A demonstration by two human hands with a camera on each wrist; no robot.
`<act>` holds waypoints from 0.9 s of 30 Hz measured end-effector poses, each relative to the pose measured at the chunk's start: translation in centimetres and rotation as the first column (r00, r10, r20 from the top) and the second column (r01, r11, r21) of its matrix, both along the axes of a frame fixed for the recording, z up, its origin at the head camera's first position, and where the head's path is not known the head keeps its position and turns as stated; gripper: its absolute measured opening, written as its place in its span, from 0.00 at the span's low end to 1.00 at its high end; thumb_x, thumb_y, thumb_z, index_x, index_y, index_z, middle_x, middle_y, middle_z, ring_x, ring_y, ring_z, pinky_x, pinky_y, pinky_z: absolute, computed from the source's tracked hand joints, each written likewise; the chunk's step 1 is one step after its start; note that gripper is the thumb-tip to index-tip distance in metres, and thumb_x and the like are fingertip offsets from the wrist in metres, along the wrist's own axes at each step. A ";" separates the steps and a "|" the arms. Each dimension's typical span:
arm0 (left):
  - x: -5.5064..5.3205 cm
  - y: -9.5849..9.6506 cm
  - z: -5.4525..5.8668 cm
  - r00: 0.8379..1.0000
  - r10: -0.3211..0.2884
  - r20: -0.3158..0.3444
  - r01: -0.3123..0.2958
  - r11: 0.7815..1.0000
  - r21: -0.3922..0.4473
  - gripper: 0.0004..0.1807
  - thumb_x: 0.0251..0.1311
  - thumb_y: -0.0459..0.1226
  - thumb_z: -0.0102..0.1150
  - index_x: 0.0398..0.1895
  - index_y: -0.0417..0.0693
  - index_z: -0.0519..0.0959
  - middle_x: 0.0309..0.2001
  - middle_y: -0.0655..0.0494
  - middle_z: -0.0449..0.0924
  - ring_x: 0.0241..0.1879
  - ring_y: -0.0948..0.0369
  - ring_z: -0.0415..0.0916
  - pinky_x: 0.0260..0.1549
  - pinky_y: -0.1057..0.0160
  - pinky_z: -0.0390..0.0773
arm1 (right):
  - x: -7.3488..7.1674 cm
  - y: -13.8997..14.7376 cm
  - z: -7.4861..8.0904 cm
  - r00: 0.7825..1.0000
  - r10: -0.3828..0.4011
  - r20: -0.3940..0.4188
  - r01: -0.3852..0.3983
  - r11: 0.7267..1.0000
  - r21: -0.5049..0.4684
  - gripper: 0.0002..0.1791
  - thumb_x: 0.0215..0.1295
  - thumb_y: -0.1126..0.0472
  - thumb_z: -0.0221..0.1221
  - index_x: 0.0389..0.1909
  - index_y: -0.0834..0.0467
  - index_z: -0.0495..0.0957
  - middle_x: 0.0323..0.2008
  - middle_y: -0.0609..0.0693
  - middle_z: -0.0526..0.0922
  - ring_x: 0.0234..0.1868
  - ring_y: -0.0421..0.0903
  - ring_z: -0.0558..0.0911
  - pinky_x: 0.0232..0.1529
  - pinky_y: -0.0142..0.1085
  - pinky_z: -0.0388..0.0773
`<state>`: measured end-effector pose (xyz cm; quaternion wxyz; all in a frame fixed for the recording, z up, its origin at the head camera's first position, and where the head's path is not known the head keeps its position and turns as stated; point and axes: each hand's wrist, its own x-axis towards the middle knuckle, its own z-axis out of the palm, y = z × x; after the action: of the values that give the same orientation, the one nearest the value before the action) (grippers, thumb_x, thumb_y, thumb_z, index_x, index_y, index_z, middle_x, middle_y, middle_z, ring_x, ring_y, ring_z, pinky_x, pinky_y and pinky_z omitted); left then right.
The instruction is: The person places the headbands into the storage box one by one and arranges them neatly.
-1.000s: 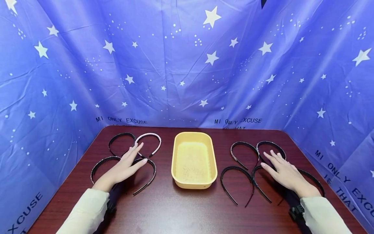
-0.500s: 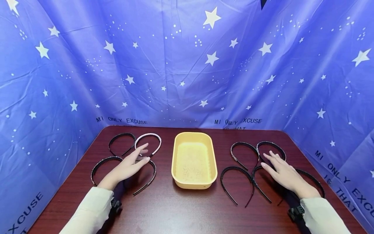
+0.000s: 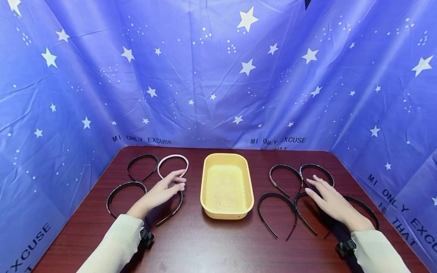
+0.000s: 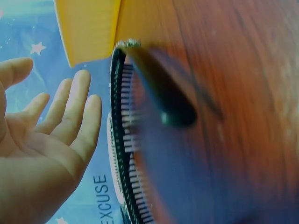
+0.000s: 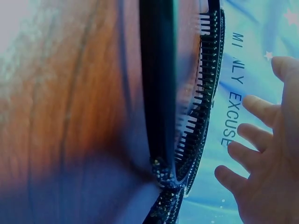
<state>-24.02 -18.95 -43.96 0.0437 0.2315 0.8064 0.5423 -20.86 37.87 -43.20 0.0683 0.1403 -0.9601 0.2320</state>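
My left hand [image 3: 157,195] hovers over a black toothed headband [image 3: 177,210], its fingers loosely bent and holding nothing. Just beyond the fingertips lies a pale pink headband [image 3: 173,156]. In the left wrist view the same hand [image 4: 51,140] shows a bare palm beside a black headband [image 4: 122,107]. On the other side, my right hand [image 3: 331,204] is spread above a group of black headbands, nearest to a back one [image 3: 317,167] and a front one [image 3: 297,206], partly covering both. The right wrist view shows that hand [image 5: 268,158] apart from a glittery headband [image 5: 205,79].
A yellow rectangular bin [image 3: 227,216] stands mid-table between the two groups. Other black headbands lie at the left back [image 3: 142,156], left front [image 3: 124,184], right back [image 3: 286,166], right front [image 3: 274,195] and far right [image 3: 367,208]. A blue starry curtain [image 3: 218,76] surrounds the dark red table [image 3: 205,246].
My left hand has moved rightward over the front headband, uncovering more of the pale pink headband and the left front one. The right hand has stayed nearly still, and the headbands have not moved.
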 end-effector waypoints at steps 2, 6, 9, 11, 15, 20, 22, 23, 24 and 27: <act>-0.1 0.4 -0.1 1.000 -0.001 0.027 0.001 1.000 0.011 0.27 0.74 0.35 0.52 0.73 0.36 0.61 0.58 0.28 0.73 0.51 0.42 0.79 0.46 0.52 0.81 | 0.0 -0.1 -0.1 1.000 0.013 -0.022 -0.013 1.000 0.003 0.30 0.77 0.49 0.53 0.67 0.68 0.68 0.70 0.74 0.59 0.68 0.74 0.59 0.60 0.70 0.58; -0.4 1.3 -0.4 0.997 -0.014 0.082 0.010 0.999 0.047 0.26 0.74 0.34 0.51 0.71 0.33 0.63 0.57 0.28 0.73 0.52 0.40 0.78 0.47 0.55 0.82 | 0.0 -0.4 -0.1 0.997 0.043 -0.058 -0.042 0.999 0.007 0.27 0.76 0.51 0.54 0.65 0.68 0.71 0.68 0.73 0.63 0.66 0.73 0.62 0.59 0.68 0.60; -0.5 2.1 -0.4 0.993 -0.044 0.109 0.033 0.994 0.101 0.27 0.74 0.33 0.51 0.71 0.29 0.62 0.56 0.25 0.71 0.54 0.37 0.76 0.47 0.54 0.83 | 0.1 -0.8 0.0 0.994 0.059 -0.087 -0.057 0.998 0.018 0.25 0.75 0.53 0.56 0.63 0.67 0.73 0.66 0.71 0.67 0.65 0.71 0.65 0.58 0.67 0.62; -0.7 2.6 -0.5 0.991 -0.050 0.122 0.034 0.991 0.130 0.28 0.72 0.32 0.53 0.70 0.29 0.62 0.57 0.25 0.70 0.55 0.37 0.75 0.47 0.53 0.83 | 0.1 -1.0 0.0 0.991 0.069 -0.111 -0.066 0.997 0.026 0.23 0.74 0.54 0.57 0.61 0.66 0.75 0.64 0.70 0.70 0.64 0.70 0.67 0.57 0.66 0.64; -0.9 3.5 -0.5 0.991 -0.036 0.126 0.017 0.989 0.148 0.29 0.69 0.31 0.57 0.70 0.29 0.63 0.56 0.27 0.72 0.55 0.40 0.75 0.45 0.53 0.83 | 0.2 -1.3 0.1 0.991 0.077 -0.108 -0.074 0.997 0.028 0.22 0.73 0.55 0.59 0.60 0.64 0.76 0.61 0.66 0.74 0.62 0.66 0.71 0.55 0.63 0.68; -1.2 4.5 -0.7 0.985 -0.015 0.173 -0.017 0.983 0.183 0.30 0.69 0.31 0.57 0.71 0.30 0.62 0.56 0.30 0.72 0.52 0.46 0.78 0.44 0.51 0.84 | 0.3 -1.7 0.1 0.992 0.073 -0.107 -0.070 0.997 0.031 0.21 0.73 0.55 0.60 0.60 0.61 0.77 0.57 0.62 0.78 0.57 0.61 0.77 0.51 0.60 0.73; -1.2 4.9 -0.7 0.980 -0.001 0.198 -0.039 0.979 0.199 0.30 0.69 0.32 0.58 0.71 0.32 0.63 0.57 0.31 0.72 0.51 0.48 0.78 0.44 0.50 0.84 | 0.3 -1.8 0.1 0.990 0.074 -0.119 -0.071 0.997 0.034 0.20 0.72 0.56 0.60 0.60 0.61 0.77 0.56 0.60 0.79 0.54 0.59 0.79 0.49 0.58 0.75; -1.2 5.1 -0.7 0.978 0.010 0.208 -0.053 0.978 0.202 0.30 0.69 0.32 0.58 0.71 0.33 0.63 0.57 0.33 0.72 0.51 0.50 0.78 0.44 0.50 0.84 | 0.3 -1.9 0.2 0.990 0.076 -0.120 -0.072 0.997 0.036 0.20 0.72 0.56 0.60 0.59 0.60 0.77 0.56 0.60 0.79 0.52 0.58 0.80 0.48 0.57 0.76; -1.2 5.3 -0.7 0.977 0.018 0.214 -0.064 0.976 0.209 0.30 0.68 0.32 0.59 0.71 0.34 0.63 0.56 0.33 0.72 0.50 0.50 0.78 0.43 0.50 0.84 | 0.3 -1.9 0.2 0.989 0.081 -0.122 -0.077 0.996 0.037 0.19 0.72 0.56 0.60 0.59 0.60 0.78 0.55 0.59 0.80 0.51 0.57 0.80 0.47 0.56 0.76; -1.2 6.0 -0.7 0.971 0.042 0.234 -0.098 0.968 0.230 0.31 0.67 0.30 0.59 0.72 0.35 0.63 0.56 0.34 0.71 0.49 0.50 0.78 0.42 0.50 0.84 | 0.3 -2.1 0.2 0.985 0.091 -0.147 -0.085 0.995 0.044 0.16 0.71 0.57 0.61 0.56 0.58 0.80 0.52 0.54 0.82 0.49 0.53 0.81 0.45 0.52 0.78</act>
<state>-25.19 -13.00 -44.69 0.0879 0.1428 0.7323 0.6600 -20.54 35.80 -42.96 0.1267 0.2008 -0.9494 0.2054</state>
